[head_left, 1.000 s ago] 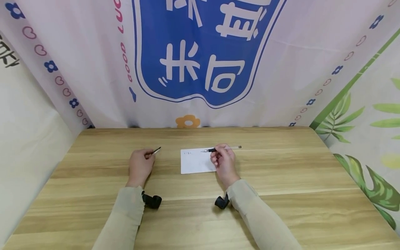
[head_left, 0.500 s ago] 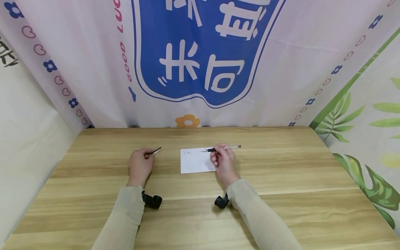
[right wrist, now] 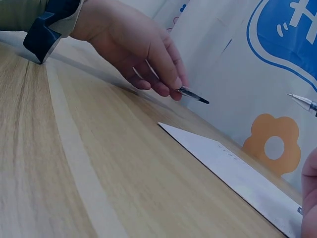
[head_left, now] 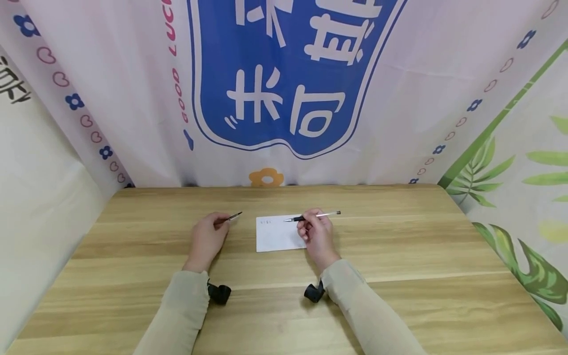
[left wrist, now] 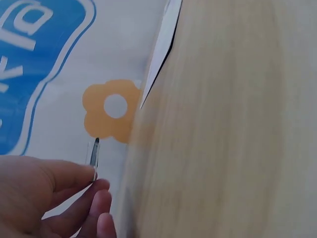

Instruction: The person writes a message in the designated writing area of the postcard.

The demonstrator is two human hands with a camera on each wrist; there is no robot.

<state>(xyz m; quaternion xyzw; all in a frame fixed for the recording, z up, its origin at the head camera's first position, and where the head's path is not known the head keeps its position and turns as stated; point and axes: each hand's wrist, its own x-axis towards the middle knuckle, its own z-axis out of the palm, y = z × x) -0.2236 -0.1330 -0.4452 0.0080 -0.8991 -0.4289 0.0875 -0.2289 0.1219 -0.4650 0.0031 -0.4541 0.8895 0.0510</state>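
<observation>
"Two slim things were in hand, one in each. The right hand (head_left: 316, 236) had its fingers curled round a pen (head_left: 312, 216), pinching the dark grip section near the tip, with the pale barrel sticking out to the right."

"Where was the tip?"

"It hung above the far edge of the white card (head_left: 277, 234), which lay flat on the wooden table (head_left: 399, 246) between the two hands. Whether the tip touched the card, I couldn't tell."

"And the left hand (head_left: 208, 240)?"

"Its fingertips (right wrist: 171, 84) pinched a pen cap (head_left: 232, 217), small and dark with a glint of a clip, just left of the card and lifted a little off the wood."

"How would those handle, do you think?"

"Light and stiff, I judged, and smooth enough to roll in the fingers. The pen was best taken at the dark grip section, as it was. The cap was tiny, so only a fingertip pinch would suit it. The card looked thin and bendy, easily slid on the wood, and best lifted by an edge."
</observation>
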